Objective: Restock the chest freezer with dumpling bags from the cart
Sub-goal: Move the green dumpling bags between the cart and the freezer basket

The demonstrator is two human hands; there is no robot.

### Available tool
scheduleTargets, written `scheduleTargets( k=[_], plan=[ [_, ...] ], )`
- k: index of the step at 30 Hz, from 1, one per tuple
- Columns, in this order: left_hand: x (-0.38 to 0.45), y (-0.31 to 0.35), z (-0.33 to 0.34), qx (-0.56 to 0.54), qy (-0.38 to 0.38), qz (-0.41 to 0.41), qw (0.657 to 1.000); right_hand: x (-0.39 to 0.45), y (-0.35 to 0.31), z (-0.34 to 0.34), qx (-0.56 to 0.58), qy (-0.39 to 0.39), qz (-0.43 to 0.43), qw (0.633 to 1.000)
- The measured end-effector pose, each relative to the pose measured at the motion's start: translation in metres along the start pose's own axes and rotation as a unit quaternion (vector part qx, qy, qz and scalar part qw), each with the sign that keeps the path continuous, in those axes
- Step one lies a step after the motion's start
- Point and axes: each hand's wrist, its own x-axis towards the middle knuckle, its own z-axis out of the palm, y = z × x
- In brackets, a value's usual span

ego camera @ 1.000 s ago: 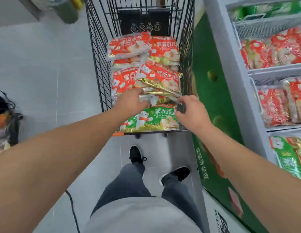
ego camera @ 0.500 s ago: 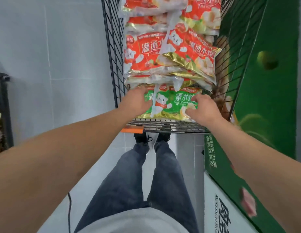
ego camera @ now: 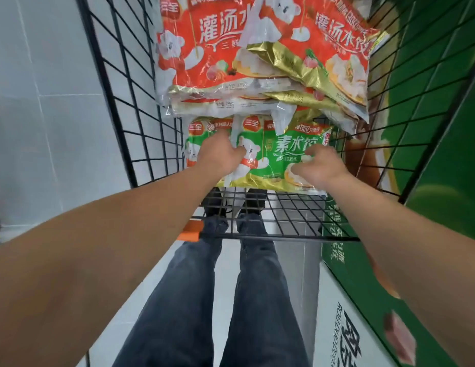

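Observation:
A black wire cart (ego camera: pixel 141 107) holds a stack of dumpling bags. Red bags (ego camera: pixel 204 56) lie on top, one red and gold bag (ego camera: pixel 334 56) tilted at the right. A green dumpling bag (ego camera: pixel 276 160) lies at the cart's near end, partly under the red ones. My left hand (ego camera: pixel 218 154) presses on the green bag's left part, fingers curled into the plastic. My right hand (ego camera: pixel 321 168) grips its right part. The freezer's open top is out of view.
The chest freezer's green side panel (ego camera: pixel 443 128) runs along the right of the cart. An orange clip (ego camera: pixel 190 230) sits on the cart's near rim. My legs and shoes stand below the cart end. Grey tiled floor (ego camera: pixel 45 115) lies at the left.
Both hands dropped from the red bags onto the green bag at the cart's near end and closed on it. My view tilted down and closer; the freezer compartments left the frame.

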Motion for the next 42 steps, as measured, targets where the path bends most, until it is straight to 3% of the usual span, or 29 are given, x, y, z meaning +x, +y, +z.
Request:
scheduleTargets(
  k=[4,11,16,23,32,42],
  plan=[
    [0.018,0.003,0.013,-0.030,0.045,-0.014,0.998,0.019,0.004,0.007,0.025,0.001,0.021,0.999],
    [0.015,0.001,-0.005,-0.011,-0.005,-0.040,0.999,0.027,0.006,0.014,0.073,0.028,0.036,0.996],
    [0.006,-0.018,-0.016,-0.009,0.045,-0.104,0.994,0.028,0.014,0.019,0.105,0.010,0.093,0.990],
    [0.009,-0.022,0.002,-0.137,0.063,-0.161,0.975,0.036,0.013,0.021,0.220,0.035,0.140,0.965],
    [0.011,-0.032,0.002,-0.148,0.121,-0.206,0.960,0.041,0.012,0.028,0.302,0.044,0.188,0.933],
    [-0.013,-0.024,-0.010,-0.256,0.110,-0.201,0.939,0.016,0.003,0.020,0.413,0.099,0.154,0.892]
  ],
)
